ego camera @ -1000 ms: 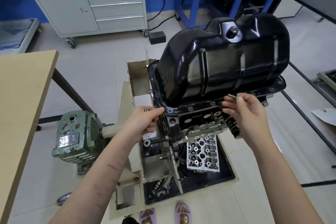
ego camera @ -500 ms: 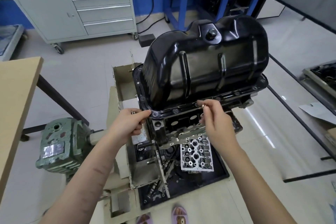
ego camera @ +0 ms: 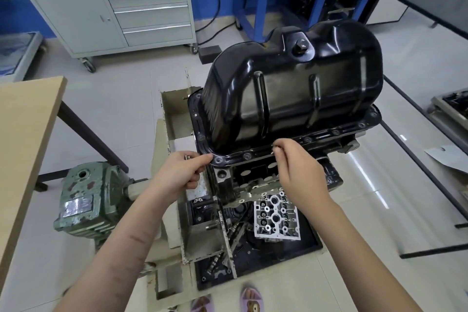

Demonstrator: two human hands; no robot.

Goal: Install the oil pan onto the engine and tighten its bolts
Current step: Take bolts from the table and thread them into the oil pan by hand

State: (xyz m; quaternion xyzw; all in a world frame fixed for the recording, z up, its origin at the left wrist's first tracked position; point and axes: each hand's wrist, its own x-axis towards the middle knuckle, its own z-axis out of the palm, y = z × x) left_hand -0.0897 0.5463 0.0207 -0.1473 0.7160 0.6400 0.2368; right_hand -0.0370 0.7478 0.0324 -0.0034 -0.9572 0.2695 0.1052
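Head view: left hand [ego camera: 177, 175] pinching bolts [ego camera: 187, 157] beside oil pan [ego camera: 291, 99] flange, right hand [ego camera: 296, 167] pinching a bolt [ego camera: 274, 147] on it.

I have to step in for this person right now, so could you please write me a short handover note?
Left hand: grips spare bolts, fingertips at the oil pan's near-left flange corner.
Right hand: pinches something small, likely a bolt, at the near flange edge.
Oil pan: seated on the inverted engine, on the stand.
Done: pan placed; several flange holes seem to hold bolts.
Left: start the remaining bolts, then tighten all.
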